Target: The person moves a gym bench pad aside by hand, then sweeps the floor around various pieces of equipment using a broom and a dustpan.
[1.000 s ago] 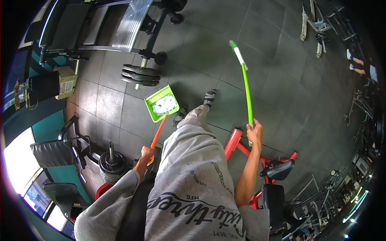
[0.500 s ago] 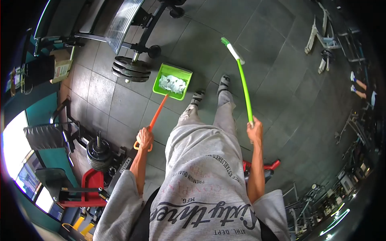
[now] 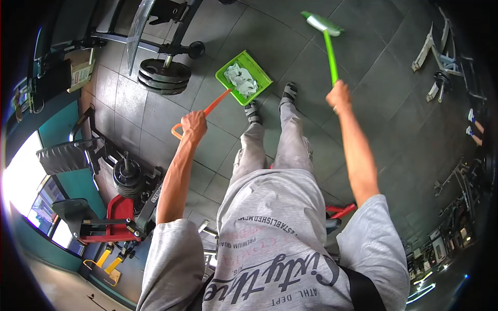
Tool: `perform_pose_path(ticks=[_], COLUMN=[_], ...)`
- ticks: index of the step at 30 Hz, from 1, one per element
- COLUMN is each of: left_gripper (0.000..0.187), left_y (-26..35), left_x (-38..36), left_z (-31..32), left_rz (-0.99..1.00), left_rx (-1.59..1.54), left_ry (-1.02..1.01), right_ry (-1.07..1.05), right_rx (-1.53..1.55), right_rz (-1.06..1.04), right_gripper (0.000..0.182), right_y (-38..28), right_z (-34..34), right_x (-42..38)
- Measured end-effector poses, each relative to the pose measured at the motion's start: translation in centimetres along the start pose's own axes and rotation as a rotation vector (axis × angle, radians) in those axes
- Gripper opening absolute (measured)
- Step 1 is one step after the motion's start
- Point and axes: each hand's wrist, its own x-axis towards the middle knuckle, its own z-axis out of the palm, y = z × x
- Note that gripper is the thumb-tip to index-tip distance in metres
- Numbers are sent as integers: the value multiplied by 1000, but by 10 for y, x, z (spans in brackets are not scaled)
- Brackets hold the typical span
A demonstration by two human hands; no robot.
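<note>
My left hand [image 3: 194,125] is closed round the orange handle [image 3: 219,101] of a green dustpan [image 3: 262,78]. Crumpled white paper [image 3: 240,79] lies in the pan, which is turned at an angle just ahead of my feet. On the other side, my right hand [image 3: 339,97] grips the green stick of a broom [image 3: 331,57] near its upper end. The broom's white and green head [image 3: 322,24] points away from me, out over the dark tiles and well to the right of the dustpan.
Weight plates [image 3: 164,76] on a bench frame stand left of the dustpan. A red machine [image 3: 120,220] and stacked plates [image 3: 127,176] are nearer on the left. At the far right are a light metal frame [image 3: 425,49] and another person's feet [image 3: 471,123].
Both hands have moved forward, away from my body. The dustpan has shifted forward and right and turned, with the paper still inside. The broom head has swung forward and right.
</note>
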Motion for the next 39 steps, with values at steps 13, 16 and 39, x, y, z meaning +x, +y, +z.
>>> perform_pose_path(ticks=[13,16,39], left_gripper=[18,19,19], left_y=[31,34,-68], left_x=[38,35,21], left_z=[-25,-18,11], left_rz=[8,18,-204], left_rx=[55,42,-332], left_ry=[-51,-30,-1], right_ry=[-138,-27,79], right_rx=[355,382,293], right_rz=[-64,-103,-410], right_gripper=[45,39,19], right_y=[41,46,-124], right_z=[-36,-47,-93], right_x=[-253,-185,-54])
